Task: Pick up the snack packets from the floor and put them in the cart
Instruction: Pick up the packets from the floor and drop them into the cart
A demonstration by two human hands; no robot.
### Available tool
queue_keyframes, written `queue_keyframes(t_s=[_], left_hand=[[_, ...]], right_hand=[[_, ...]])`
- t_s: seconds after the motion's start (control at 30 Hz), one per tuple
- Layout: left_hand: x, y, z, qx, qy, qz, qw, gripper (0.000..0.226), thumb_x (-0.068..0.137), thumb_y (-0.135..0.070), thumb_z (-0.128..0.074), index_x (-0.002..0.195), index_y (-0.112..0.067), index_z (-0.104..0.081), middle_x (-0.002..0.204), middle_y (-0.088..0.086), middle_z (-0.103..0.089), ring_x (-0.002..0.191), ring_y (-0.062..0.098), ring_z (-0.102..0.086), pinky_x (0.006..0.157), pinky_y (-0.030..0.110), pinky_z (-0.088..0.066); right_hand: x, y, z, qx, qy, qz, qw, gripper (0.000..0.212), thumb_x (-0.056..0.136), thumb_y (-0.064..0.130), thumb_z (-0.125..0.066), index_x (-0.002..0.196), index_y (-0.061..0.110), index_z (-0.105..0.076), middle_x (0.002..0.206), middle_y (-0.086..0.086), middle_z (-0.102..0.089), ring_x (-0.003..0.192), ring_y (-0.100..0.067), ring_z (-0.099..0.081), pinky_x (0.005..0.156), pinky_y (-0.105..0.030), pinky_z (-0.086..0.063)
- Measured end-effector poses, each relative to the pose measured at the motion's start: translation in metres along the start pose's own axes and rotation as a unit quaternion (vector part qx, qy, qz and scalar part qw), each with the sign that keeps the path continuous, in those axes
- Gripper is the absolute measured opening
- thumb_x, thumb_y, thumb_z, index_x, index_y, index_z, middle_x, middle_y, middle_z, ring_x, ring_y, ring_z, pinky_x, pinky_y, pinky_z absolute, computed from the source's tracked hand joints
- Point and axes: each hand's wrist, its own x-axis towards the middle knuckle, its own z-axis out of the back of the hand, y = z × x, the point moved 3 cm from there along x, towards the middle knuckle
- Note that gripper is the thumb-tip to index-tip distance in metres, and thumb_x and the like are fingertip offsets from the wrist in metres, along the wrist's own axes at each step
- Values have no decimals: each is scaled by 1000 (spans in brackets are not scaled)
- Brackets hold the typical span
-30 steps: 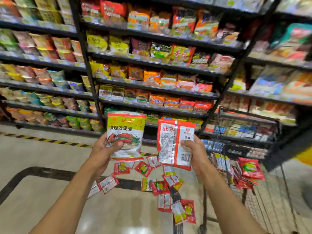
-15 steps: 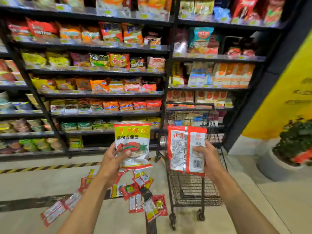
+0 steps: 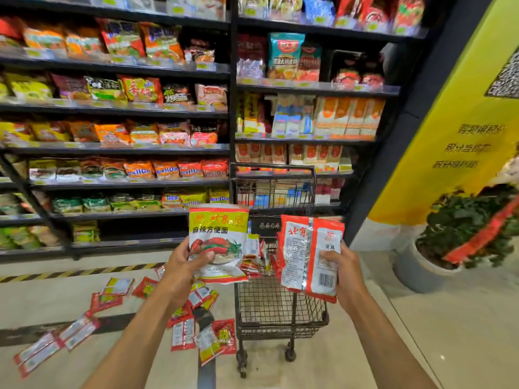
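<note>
Your two hands are raised in front of the cart [image 3: 280,313], each with packets in its grip.

Left hand [image 3: 179,265]: fingers and thumb curled round the lower left edge of a yellow-topped packet [image 3: 217,242], front face towards you. Layered edges behind it suggest a stack; the number cannot be told.

Right hand [image 3: 344,272]: thumb across the back face of a red packet [image 3: 306,256], barcode showing. More red edges fan out at its left side; count unclear.

One wire cart stands on the floor [image 3: 421,332], below and between your hands. A few small packets show at its upper basket.

Floor packets [image 3: 182,332]: at least twelve, scattered left of the cart towards the shelves [image 3: 126,108], several overlapping.
</note>
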Motion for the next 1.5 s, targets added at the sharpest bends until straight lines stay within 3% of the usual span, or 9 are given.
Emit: queue_keyframes(t_s=[0.13,0.47,0.67,0.87,1.0,1.17,1.3,1.43,1.5], left_hand=[[47,24,-15,2,-14,24,1000,57,74,-21,-88,127,-27,-67,122,6,-76,109,30,-74,100,59,-54],[186,63,-43,11,-13,82,996,55,86,-8,-77,136,-24,-61,118,-4,-78,110,26,-74,99,52,-55],[249,88,-54,35,-24,114,993,49,90,-1,-73,133,-21,-63,120,1,-77,107,24,-75,77,36,-61],[313,134,-67,80,-48,161,982,44,93,4,-68,129,-20,-63,111,-5,-79,107,17,-74,90,32,-60],[363,163,-80,91,-84,225,967,45,97,3,-65,125,-30,-57,107,-15,-68,101,11,-65,106,45,-46],[431,216,-77,130,-130,262,947,28,95,5,-66,121,-7,-64,115,15,-74,114,41,-66,87,41,-55],[469,257,-71,138,-145,301,932,42,92,24,-52,105,-14,-64,88,4,-68,89,24,-61,72,33,-49],[499,304,-57,149,-169,323,919,30,85,31,-47,101,9,-58,91,19,-60,87,31,-58,78,39,-47],[511,325,-51,145,-192,325,915,35,80,30,-51,107,10,-59,97,21,-65,95,35,-63,85,48,-51]], right_hand=[[44,-7,9,-1,-20,-11,1000,24,95,5,-64,111,22,-68,100,-4,-81,86,-35,-79,83,-57,-62],[176,-11,19,-52,-48,-64,995,24,93,2,-63,112,15,-72,103,-10,-80,91,-39,-77,87,-60,-61],[246,-27,16,-71,-68,-85,991,22,95,4,-64,115,14,-69,100,-8,-81,84,-34,-78,77,-51,-65],[335,-55,-3,-90,-43,-127,987,24,95,0,-64,116,11,-65,104,-11,-79,88,-36,-78,83,-58,-63],[401,-83,-16,-100,-43,-162,981,22,94,-4,-63,107,14,-60,107,-17,-75,92,-38,-75,84,-54,-62],[485,-133,-23,-107,-39,-221,969,34,91,-17,-57,105,14,-58,97,-14,-73,77,-31,-70,69,-38,-58],[541,-180,-26,-141,-35,-233,962,39,90,-13,-60,122,9,-57,111,-14,-73,93,-31,-74,72,-35,-57],[580,-223,-29,-177,-31,-242,954,38,94,-6,-61,123,17,-54,110,-6,-71,93,-22,-72,77,-36,-58],[597,-247,-32,-194,-29,-243,950,40,93,-5,-62,123,20,-54,111,-6,-72,98,-28,-72,87,-47,-60]])
